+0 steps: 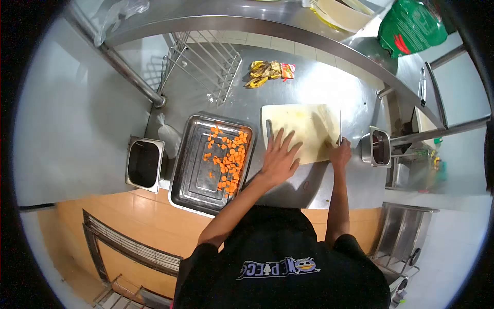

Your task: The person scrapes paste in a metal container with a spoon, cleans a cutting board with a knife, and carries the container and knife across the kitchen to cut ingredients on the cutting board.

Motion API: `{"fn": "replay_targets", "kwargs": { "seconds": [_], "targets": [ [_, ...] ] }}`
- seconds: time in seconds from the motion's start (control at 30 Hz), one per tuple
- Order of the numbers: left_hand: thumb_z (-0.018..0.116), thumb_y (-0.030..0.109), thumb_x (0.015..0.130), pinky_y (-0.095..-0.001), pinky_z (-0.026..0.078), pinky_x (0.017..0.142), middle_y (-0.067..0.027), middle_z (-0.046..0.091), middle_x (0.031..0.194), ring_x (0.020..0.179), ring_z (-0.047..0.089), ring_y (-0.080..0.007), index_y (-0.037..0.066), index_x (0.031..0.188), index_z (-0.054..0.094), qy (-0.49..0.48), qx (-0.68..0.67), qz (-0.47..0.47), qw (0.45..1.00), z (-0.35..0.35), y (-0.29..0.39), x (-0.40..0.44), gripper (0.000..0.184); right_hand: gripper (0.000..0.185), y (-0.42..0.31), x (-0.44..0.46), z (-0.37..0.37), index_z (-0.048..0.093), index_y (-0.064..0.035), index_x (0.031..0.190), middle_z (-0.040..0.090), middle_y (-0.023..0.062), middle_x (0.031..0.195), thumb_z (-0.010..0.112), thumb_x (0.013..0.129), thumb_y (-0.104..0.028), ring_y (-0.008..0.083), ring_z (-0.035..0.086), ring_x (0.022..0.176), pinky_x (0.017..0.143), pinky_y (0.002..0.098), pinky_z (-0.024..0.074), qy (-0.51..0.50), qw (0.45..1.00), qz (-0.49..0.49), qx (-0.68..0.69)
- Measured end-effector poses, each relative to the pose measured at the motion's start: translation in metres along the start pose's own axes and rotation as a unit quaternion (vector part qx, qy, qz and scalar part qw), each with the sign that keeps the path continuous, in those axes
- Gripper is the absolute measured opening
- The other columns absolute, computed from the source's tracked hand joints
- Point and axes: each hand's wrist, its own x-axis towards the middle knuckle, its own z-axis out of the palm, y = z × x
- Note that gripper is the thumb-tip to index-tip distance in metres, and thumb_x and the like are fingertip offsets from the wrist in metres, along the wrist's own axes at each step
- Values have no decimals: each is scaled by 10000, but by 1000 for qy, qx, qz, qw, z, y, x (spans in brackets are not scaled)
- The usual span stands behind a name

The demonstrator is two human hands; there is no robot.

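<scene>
My left hand (280,160) lies spread on the lower left part of a pale cutting board (303,116), its fingers apart. A small dark-handled tool (269,127) rests at the board's left edge, just beyond my fingertips. My right hand (340,152) is closed round the handle of a knife (340,119), at the board's right edge; the thin blade points away from me. Left of the board, a metal tray (193,193) holds several pieces of cut orange carrot (234,159).
Yellow-brown peels (258,74) and a red packet (288,71) lie behind the board. A wire rack (206,67) stands back left. Metal containers stand at left (144,164) and right (380,148). A metal shelf edge (247,23) crosses above.
</scene>
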Motion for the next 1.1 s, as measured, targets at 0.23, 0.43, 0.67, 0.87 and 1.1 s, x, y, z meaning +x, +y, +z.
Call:
{"fn": "replay_targets", "kwargs": {
  "seconds": [0.23, 0.43, 0.67, 0.87, 1.1],
  "targets": [
    [484, 555, 983, -704, 107, 1187, -227, 160, 1682, 1521, 36, -553, 103, 1581, 374, -123, 219, -76, 965, 65, -18, -7, 758, 738, -4, -8, -15, 654, -54, 1237, 666, 154, 1226, 883, 672, -472, 393, 624, 1117, 930, 513, 505, -46, 997, 59, 0],
    [461, 516, 1011, -683, 128, 1195, -217, 176, 1680, 1531, 80, -526, 117, 1584, 367, -121, 206, -70, 969, 58, 1, -33, 705, 764, 5, -30, -30, 623, -27, 1312, 620, 168, 1353, 867, 700, -414, 406, 555, 1246, 1048, 512, 443, -93, 992, 61, 59],
    [437, 491, 1030, -670, 137, 1200, -188, 208, 1676, 1539, 117, -492, 125, 1574, 386, -135, 228, -82, 961, 56, 25, -64, 657, 629, 34, -57, -46, 632, 26, 1246, 606, 221, 1328, 843, 752, -301, 424, 534, 1232, 1056, 497, 403, -86, 989, -75, 94],
    [470, 468, 1014, -649, 123, 1218, -184, 238, 1671, 1557, 144, -422, 148, 1532, 463, -128, 217, -97, 963, 50, 41, -81, 609, 538, 40, -70, -64, 597, 52, 1245, 550, 266, 1362, 759, 855, -282, 435, 494, 1273, 1083, 528, 362, -141, 975, -111, 133],
    [575, 444, 952, -696, 82, 1199, -170, 291, 1654, 1554, 185, -398, 174, 1471, 548, -97, 173, -105, 974, 40, 42, -93, 586, 401, 47, -75, -90, 606, 53, 1231, 622, 285, 1202, 595, 1004, -278, 464, 591, 1137, 977, 488, 463, -187, 957, -45, 219]
  ]
}}
